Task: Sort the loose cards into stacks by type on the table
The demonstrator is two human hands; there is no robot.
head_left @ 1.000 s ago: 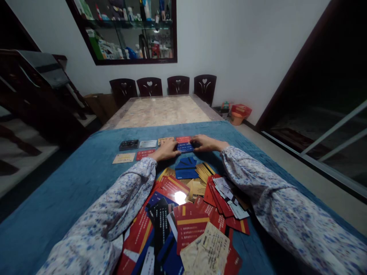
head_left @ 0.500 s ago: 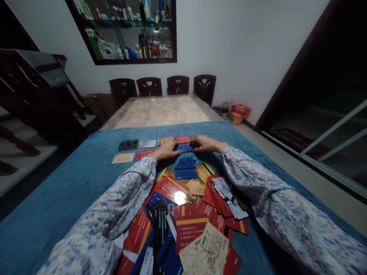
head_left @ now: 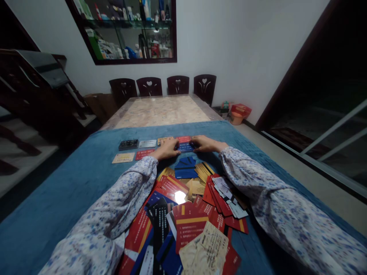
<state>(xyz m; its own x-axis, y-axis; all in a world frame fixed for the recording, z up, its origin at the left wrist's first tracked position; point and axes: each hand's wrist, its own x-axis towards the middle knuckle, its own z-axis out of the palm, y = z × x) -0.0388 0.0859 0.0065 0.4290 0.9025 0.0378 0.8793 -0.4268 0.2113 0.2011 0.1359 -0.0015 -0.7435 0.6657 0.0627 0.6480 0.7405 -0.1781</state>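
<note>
A blue card [head_left: 185, 147] lies just in front of a red card [head_left: 182, 139], at the right end of a row of cards. My left hand [head_left: 167, 149] grips the blue card's left edge, and my right hand [head_left: 205, 144] has its fingers closed on the right edge. Partly behind my left hand is a gold card [head_left: 165, 141]. Further left in the row are a white card [head_left: 147, 143] and a black stack of cards [head_left: 128, 144]. Nearer to me lie a cream card [head_left: 123, 157] and another red card [head_left: 144, 154].
A loose heap of red, gold, blue, black and white cards [head_left: 192, 229] spreads between my forearms. Beneath everything is a blue cloth [head_left: 86, 175] over the near part of a table [head_left: 169, 110]. Several dark chairs [head_left: 149, 86] stand beyond its far end.
Almost nothing differs. Both hands stay at the blue card, with only a very slight shift of my left hand and sleeve.
</note>
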